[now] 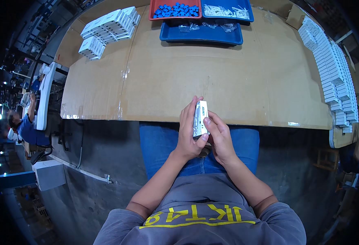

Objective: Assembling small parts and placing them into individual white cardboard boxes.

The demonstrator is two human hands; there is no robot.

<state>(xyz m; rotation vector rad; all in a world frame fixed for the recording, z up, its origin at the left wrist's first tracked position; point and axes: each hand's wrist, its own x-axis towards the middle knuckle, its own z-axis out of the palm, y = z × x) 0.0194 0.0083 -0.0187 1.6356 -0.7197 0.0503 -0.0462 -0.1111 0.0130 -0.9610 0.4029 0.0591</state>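
A small white box [203, 111] with dark print stands tilted between my two hands, just off the near edge of the table and above my lap. My left hand [188, 132] lies along the box's left side, its fingers stretched up beside it and its thumb at the lower end. From the right, my right hand [221, 139] grips the box, with the thumb pressed on its printed face. The far side of the box is hidden.
The cardboard-covered table [163, 81] bears stacked white boxes at the far left [112, 25] and a long stack of boxes [330, 73] on the right. At the back stand a red tray [151, 15] of blue pieces, a blue tray [251, 18] of white pieces and another blue tray [200, 36] with clear packets. A co-worker [31, 130] sits at the left.
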